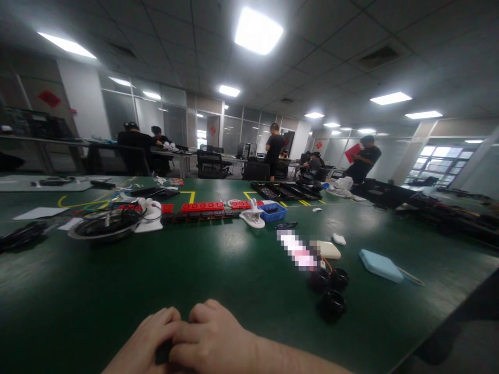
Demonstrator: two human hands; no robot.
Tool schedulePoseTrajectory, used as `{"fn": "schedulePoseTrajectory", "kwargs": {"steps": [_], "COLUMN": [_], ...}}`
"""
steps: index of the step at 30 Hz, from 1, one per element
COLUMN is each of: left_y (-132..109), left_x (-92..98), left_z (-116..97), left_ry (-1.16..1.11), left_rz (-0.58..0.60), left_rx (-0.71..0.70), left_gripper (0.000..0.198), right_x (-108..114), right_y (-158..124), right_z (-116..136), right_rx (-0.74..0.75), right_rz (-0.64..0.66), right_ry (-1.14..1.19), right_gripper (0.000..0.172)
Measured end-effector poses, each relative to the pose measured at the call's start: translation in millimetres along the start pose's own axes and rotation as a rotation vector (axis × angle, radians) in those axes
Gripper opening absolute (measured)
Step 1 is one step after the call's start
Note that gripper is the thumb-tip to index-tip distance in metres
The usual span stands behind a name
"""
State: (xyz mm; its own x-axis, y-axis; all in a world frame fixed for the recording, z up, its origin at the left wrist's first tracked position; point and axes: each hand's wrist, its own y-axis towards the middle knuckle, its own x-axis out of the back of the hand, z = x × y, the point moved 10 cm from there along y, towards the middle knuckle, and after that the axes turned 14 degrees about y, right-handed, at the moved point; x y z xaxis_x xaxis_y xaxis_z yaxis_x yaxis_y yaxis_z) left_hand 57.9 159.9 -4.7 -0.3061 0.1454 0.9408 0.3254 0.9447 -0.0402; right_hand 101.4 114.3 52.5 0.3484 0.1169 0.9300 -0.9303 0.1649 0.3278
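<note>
My left hand point(150, 335) and my right hand point(210, 335) rest together at the lower edge of the head view, over the front of the green table point(234, 275). Both are closed, with fingers curled and knuckles touching. Between them is a dark gap; anything inside the fingers is hidden. Right of my right hand lie black round parts point(333, 304) with orange wires. Just behind these are a cream-coloured flat case point(327, 250) and a small white case point(339, 239). A light blue box point(380, 265) sits further right.
A metal bowl point(105, 226) with dark contents stands at the left. Behind the middle are rows of red blocks point(202, 206), a white clip-like stand point(253, 215) and a blue bin point(274, 212). A black tray point(284, 191) lies further back. Several people sit or stand across the room.
</note>
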Motion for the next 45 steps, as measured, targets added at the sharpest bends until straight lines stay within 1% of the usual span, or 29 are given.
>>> {"fn": "schedulePoseTrajectory", "kwargs": {"steps": [2, 6, 12, 18, 21, 26, 31, 37, 41, 45], "left_y": [0, -1, -3, -2, -1, -1, 0, 2, 1, -2], "left_x": [0.0, 5.3, 8.2, 5.9, 5.8, 8.0, 4.7, 5.1, 4.4, 11.6], "left_z": [0, -4, -9, -2, -1, 2, 7, 10, 8, 8], "left_ry": [0.007, -0.004, -0.020, -0.029, -0.026, -0.047, -0.083, -0.111, -0.094, -0.097], "left_rz": [0.003, -0.011, 0.030, -0.001, -0.011, -0.045, -0.046, -0.063, -0.049, -0.145], "left_rx": [0.010, 0.003, 0.002, -0.010, -0.006, 0.013, -0.001, -0.007, -0.013, -0.006], "left_gripper": [0.011, 0.014, 0.011, 0.011, 0.011, 0.009, 0.012, 0.011, 0.017, 0.024], "right_x": [-6, -9, -9, -8, -10, -6, -2, -2, 3, 8], "right_y": [0, -3, -3, -7, -10, -11, -10, -13, -14, -14], "right_z": [4, 8, 10, 9, 6, 3, -4, -12, -21, -25], "right_rx": [0.037, 0.065, 0.047, 0.050, 0.031, 0.003, -0.067, -0.107, -0.172, -0.212], "right_rz": [0.000, -0.018, 0.063, 0.018, 0.014, 0.000, -0.008, -0.002, -0.007, 0.009], "right_ry": [-0.019, -0.011, -0.014, -0.013, -0.029, -0.044, -0.054, -0.022, -0.016, -0.020], "right_gripper": [0.035, 0.033, 0.035, 0.035, 0.036, 0.036, 0.033, 0.030, 0.033, 0.034]}}
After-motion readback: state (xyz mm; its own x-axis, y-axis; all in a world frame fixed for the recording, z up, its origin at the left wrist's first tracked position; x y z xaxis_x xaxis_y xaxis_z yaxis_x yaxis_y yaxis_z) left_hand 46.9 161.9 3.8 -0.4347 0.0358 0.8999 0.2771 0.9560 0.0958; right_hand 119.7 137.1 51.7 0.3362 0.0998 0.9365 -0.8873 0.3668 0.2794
